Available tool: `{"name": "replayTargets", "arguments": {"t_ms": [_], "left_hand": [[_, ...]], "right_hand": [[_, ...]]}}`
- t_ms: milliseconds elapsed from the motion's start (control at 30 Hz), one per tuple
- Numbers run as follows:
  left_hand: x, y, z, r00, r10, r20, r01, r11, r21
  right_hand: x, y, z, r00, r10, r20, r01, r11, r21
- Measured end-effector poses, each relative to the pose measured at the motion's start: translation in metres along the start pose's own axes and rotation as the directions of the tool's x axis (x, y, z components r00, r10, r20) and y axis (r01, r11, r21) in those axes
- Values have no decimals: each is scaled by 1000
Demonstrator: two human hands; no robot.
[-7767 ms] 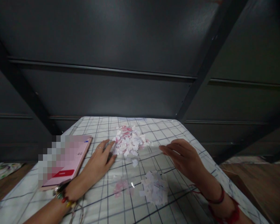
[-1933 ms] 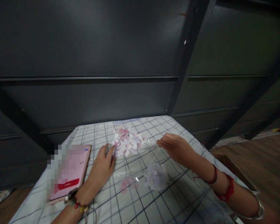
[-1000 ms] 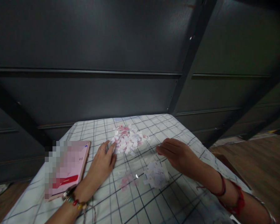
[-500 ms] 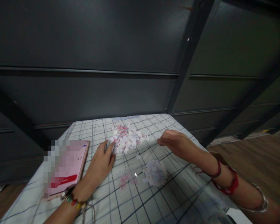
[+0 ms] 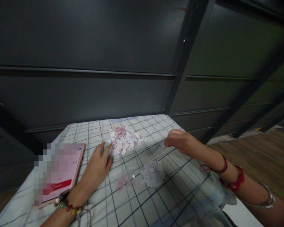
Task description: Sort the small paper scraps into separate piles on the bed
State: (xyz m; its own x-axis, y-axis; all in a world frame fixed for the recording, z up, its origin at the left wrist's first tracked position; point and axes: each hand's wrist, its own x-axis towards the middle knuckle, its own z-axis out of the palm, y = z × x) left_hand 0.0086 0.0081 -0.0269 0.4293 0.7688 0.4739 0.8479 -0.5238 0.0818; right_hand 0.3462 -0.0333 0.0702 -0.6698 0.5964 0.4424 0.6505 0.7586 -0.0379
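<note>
A loose heap of small white and pink paper scraps (image 5: 124, 142) lies on the checked tablecloth (image 5: 151, 126). At its left edge rests my left hand (image 5: 97, 165), palm down with fingers spread, fingertips touching the scraps. My right hand (image 5: 177, 138) is raised to the right of the heap, fingers pinched. A faint clear plastic film (image 5: 159, 152) runs from its fingertips towards a smaller cluster of white scraps (image 5: 152, 173), which seems to lie in or under clear plastic. Beside that cluster are pink scraps (image 5: 123, 183), also under a shiny clear layer.
A phone or tablet (image 5: 61, 176) with a pink screen, partly pixelated, lies left of my left forearm. Crumpled clear plastic (image 5: 203, 201) lies at the near right. A dark panelled wall (image 5: 85, 97) stands behind the table, and wooden floor (image 5: 251, 151) shows at right.
My right hand has moved right, away from the heap, and the film below its fingertips shows more clearly. My left hand stays beside the heap. The view has shifted slightly.
</note>
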Motion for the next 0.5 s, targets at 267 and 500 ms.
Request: {"name": "replayTargets", "arguments": {"t_ms": [267,500], "left_hand": [[2,4,-2,1000,17,-6,-18,996,-83],[3,8,-4,1000,7,5,-7,993,-118]], "right_hand": [[-1,8,-7,991,65,-113,-86,978,-189],[15,24,16,980,111,-168,-175,879,-443]]}}
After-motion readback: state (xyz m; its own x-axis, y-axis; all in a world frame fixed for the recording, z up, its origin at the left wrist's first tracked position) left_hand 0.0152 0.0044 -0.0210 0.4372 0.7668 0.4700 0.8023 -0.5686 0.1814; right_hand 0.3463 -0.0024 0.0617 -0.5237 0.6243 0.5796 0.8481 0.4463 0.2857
